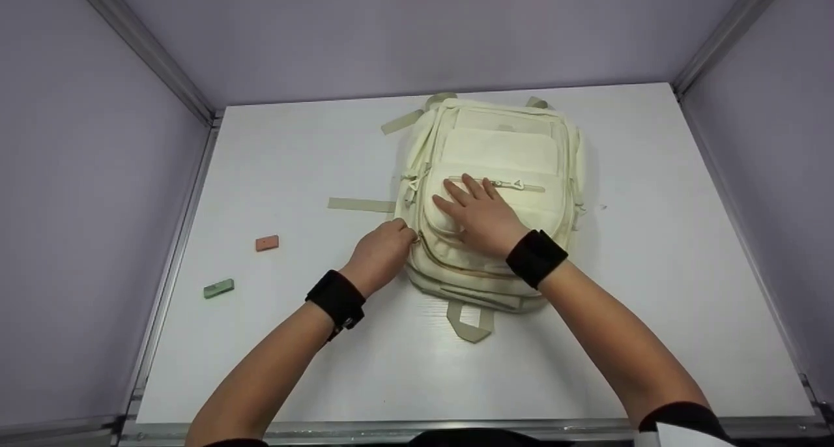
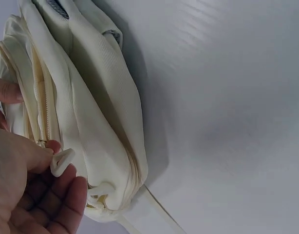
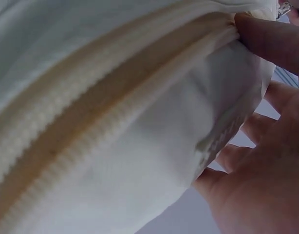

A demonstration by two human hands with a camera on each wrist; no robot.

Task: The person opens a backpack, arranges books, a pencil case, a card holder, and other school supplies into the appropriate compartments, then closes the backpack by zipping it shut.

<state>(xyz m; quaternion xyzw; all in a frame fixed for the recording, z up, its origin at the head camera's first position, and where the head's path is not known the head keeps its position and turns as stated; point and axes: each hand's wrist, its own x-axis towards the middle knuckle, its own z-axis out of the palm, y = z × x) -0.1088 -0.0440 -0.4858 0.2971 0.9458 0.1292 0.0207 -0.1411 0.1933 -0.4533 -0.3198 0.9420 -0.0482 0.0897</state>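
Observation:
A cream backpack (image 1: 502, 148) lies on the table with its front pocket upward and its top loop (image 1: 470, 333) toward me. My left hand (image 1: 383, 257) is at the bag's left side. In the left wrist view its thumb and fingers pinch a zipper pull (image 2: 62, 162), a pale triangular loop. Behind the pull, the zipper (image 2: 46, 105) stands parted. My right hand (image 1: 485, 220) rests on the front pocket with its fingers spread. In the right wrist view the right thumb (image 3: 271, 41) touches the bag near the end of a parted zipper gap (image 3: 98, 105).
A red block (image 1: 267, 243) and a green block (image 1: 219, 288) lie on the white table (image 1: 293, 154) at the left. Flat straps (image 1: 360, 204) stick out from the bag's left side. Purple-grey walls (image 1: 404, 36) enclose the table at the back and sides.

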